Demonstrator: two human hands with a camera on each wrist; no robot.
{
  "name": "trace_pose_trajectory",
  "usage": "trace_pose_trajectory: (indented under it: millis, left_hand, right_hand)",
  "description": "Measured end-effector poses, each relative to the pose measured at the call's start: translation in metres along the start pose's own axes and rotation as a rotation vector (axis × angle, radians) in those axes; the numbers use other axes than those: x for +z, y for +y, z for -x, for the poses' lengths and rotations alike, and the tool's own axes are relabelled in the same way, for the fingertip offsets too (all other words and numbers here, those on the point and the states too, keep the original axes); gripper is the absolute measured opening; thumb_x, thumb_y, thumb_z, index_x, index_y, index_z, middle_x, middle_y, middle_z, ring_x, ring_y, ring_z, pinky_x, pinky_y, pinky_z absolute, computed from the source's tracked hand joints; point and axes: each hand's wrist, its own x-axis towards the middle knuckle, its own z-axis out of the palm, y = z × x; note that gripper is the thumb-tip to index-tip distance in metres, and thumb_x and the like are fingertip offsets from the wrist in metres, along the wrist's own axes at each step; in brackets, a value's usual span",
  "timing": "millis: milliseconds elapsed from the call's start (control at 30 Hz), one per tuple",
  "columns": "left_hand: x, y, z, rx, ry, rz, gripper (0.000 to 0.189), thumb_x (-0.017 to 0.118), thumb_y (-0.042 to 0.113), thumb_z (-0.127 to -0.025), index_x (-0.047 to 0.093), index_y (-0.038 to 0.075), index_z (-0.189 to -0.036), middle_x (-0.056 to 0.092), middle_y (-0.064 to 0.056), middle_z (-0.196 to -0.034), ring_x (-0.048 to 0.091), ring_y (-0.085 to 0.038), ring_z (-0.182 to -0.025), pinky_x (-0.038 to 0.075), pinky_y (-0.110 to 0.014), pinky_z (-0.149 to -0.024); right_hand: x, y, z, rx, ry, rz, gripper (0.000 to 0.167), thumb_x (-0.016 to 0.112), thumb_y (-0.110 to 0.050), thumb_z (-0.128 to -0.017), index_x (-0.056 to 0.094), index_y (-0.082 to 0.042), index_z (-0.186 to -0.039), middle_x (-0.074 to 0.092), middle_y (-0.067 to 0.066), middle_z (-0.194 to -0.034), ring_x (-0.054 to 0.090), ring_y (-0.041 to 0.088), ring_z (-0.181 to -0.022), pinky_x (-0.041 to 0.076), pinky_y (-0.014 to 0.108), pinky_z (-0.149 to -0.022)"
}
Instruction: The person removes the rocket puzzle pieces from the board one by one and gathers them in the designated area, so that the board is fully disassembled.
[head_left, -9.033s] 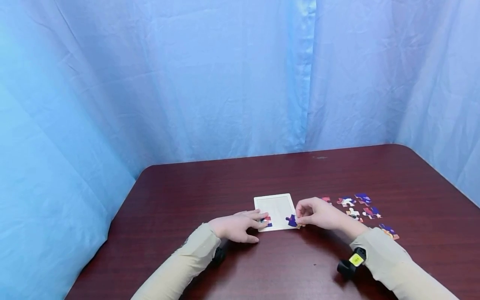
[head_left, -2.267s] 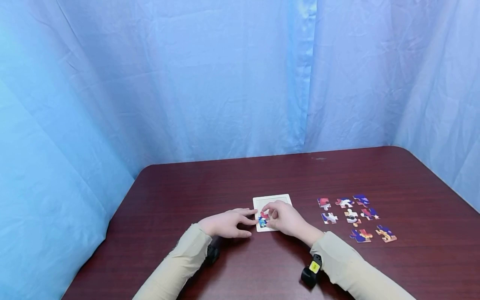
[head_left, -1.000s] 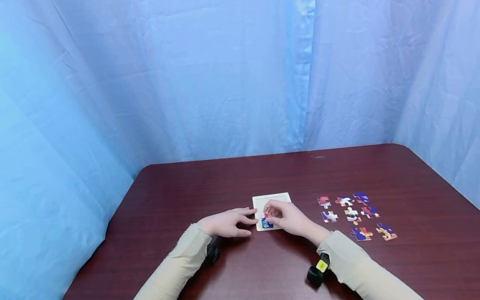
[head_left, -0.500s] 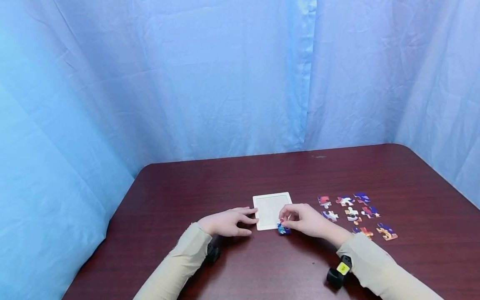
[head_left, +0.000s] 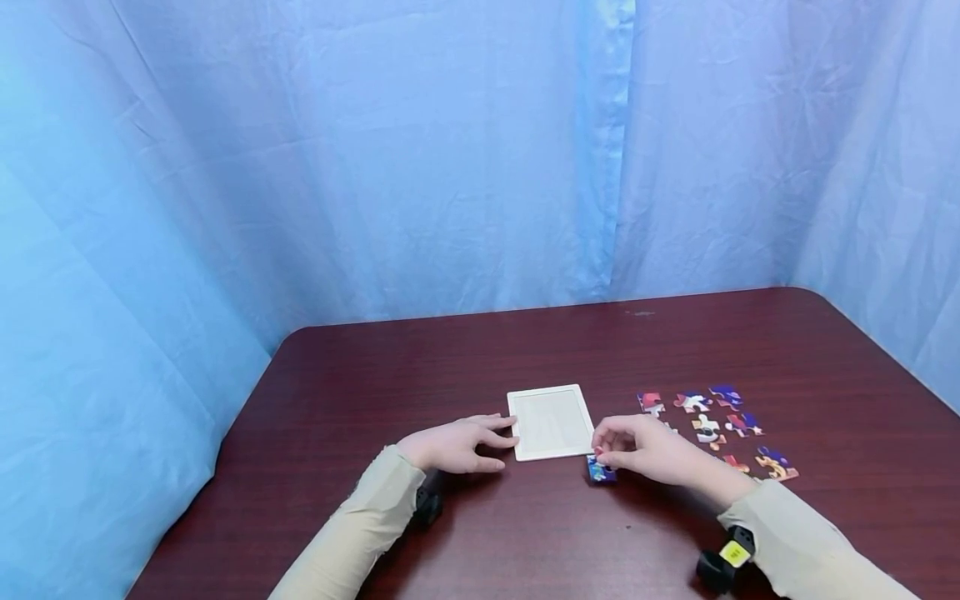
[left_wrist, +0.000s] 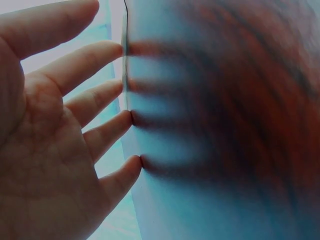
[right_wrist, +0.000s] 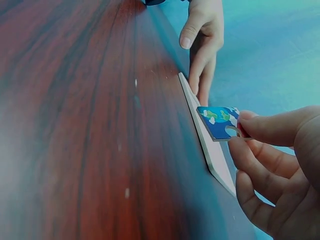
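Note:
My right hand (head_left: 651, 448) pinches a blue puzzle piece (right_wrist: 219, 121) between thumb and fingertips. Printed on that piece is a blue and green globe, and a round notch shows in one edge. It is held just off the near right corner of a pale wooden puzzle tray (head_left: 551, 457), whose recess is bare. On the tray's left side rest the fingertips of my left hand (head_left: 459, 445). In the left wrist view, those fingers (left_wrist: 102, 97) are straight and spread, touching the tray's edge.
To the right of the tray lie several loose puzzle pieces (head_left: 707, 428), some partly hidden by my right hand and forearm. The dark red-brown table (head_left: 420, 367) ends at blue curtains (head_left: 450, 167) behind and on both sides.
Half a minute's detail aside, the globe piece has left the tray's near left corner, moving right in my right hand past the tray's edge. My left hand has stayed put.

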Motion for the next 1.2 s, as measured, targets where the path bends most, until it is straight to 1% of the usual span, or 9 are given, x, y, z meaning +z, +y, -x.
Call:
trace_pose_trajectory:
  millis: [167,367,533,733,800,900,967,1100,1200]
  left_hand:
    - [0.000,-0.001,-0.001,0.007,0.001,-0.002,0.044,0.056,0.022,-0.095,0.051,0.011,-0.137,0.031,-0.005,-0.154,0.023,-0.025,-0.144,0.024,-0.038,-0.115]
    - [0.001,-0.001,-0.002,0.005,0.000,-0.004,0.044,0.056,0.023,-0.095,0.051,0.013,-0.138,0.030,-0.003,-0.155,0.022,-0.024,-0.144,0.023,-0.037,-0.115]
    - [0.001,0.000,-0.001,0.004,0.001,-0.003,0.044,0.056,0.023,-0.095,0.051,0.013,-0.138,0.030,-0.003,-0.155,0.022,-0.024,-0.144,0.023,-0.036,-0.115]
    - [0.000,0.002,-0.001,0.012,0.000,0.000,0.044,0.056,0.022,-0.095,0.050,0.011,-0.138,0.030,-0.004,-0.155,0.022,-0.025,-0.144,0.023,-0.037,-0.115]
    - [0.000,0.003,-0.001,0.012,0.001,0.000,0.044,0.056,0.022,-0.095,0.050,0.011,-0.138,0.030,-0.005,-0.155,0.022,-0.026,-0.144,0.023,-0.037,-0.115]
    - [0.001,0.002,0.000,0.012,0.003,-0.005,0.044,0.056,0.022,-0.095,0.051,0.011,-0.138,0.031,-0.004,-0.154,0.023,-0.025,-0.144,0.023,-0.037,-0.115]
    - [0.001,0.002,0.000,0.011,0.004,-0.005,0.044,0.056,0.022,-0.095,0.051,0.012,-0.138,0.031,-0.004,-0.154,0.023,-0.025,-0.144,0.023,-0.036,-0.115]
    - [0.000,0.002,-0.001,0.016,0.002,0.002,0.044,0.056,0.021,-0.095,0.050,0.012,-0.138,0.030,-0.004,-0.155,0.022,-0.025,-0.144,0.023,-0.036,-0.115]
    - [0.001,0.002,-0.001,0.016,0.002,0.003,0.044,0.056,0.021,-0.095,0.050,0.011,-0.138,0.030,-0.004,-0.155,0.022,-0.025,-0.144,0.023,-0.036,-0.115]
  right_hand:
    - [-0.010,0.003,0.012,-0.024,-0.005,0.000,0.004,0.065,-0.017,-0.089,0.063,-0.014,-0.089,0.059,-0.011,-0.074,0.054,0.001,-0.068,0.047,0.021,-0.064]
    - [-0.027,0.007,0.030,0.029,-0.013,-0.009,0.007,0.065,-0.020,-0.089,0.063,-0.014,-0.092,0.060,-0.010,-0.076,0.056,0.003,-0.067,0.047,0.022,-0.061]
    - [-0.041,0.015,0.044,0.026,0.001,0.013,0.007,0.067,-0.018,-0.088,0.063,-0.014,-0.092,0.061,-0.010,-0.078,0.056,0.003,-0.070,0.048,0.021,-0.062]
    - [-0.053,0.027,0.060,0.080,-0.028,0.029,0.006,0.067,-0.018,-0.087,0.062,-0.015,-0.088,0.060,-0.011,-0.075,0.051,0.001,-0.063,0.044,0.022,-0.053]
    - [-0.056,0.030,0.064,0.076,-0.038,0.029,0.006,0.067,-0.017,-0.087,0.062,-0.016,-0.087,0.060,-0.011,-0.074,0.050,0.000,-0.063,0.043,0.021,-0.052]
    - [-0.057,0.034,0.067,0.033,-0.040,0.040,0.006,0.068,-0.015,-0.086,0.061,-0.016,-0.085,0.061,-0.011,-0.072,0.050,-0.001,-0.063,0.043,0.021,-0.052]
    - [-0.055,0.036,0.067,0.022,-0.039,0.052,0.007,0.068,-0.017,-0.086,0.061,-0.016,-0.084,0.060,-0.012,-0.072,0.050,-0.002,-0.063,0.042,0.021,-0.052]
    - [-0.050,0.036,0.064,0.019,-0.033,0.106,0.010,0.069,-0.024,-0.085,0.062,-0.017,-0.082,0.058,-0.016,-0.073,0.050,-0.003,-0.065,0.043,0.020,-0.056]
    - [-0.047,0.035,0.061,0.013,-0.024,0.156,0.010,0.069,-0.025,-0.085,0.062,-0.019,-0.082,0.057,-0.018,-0.073,0.050,-0.004,-0.066,0.044,0.020,-0.057]
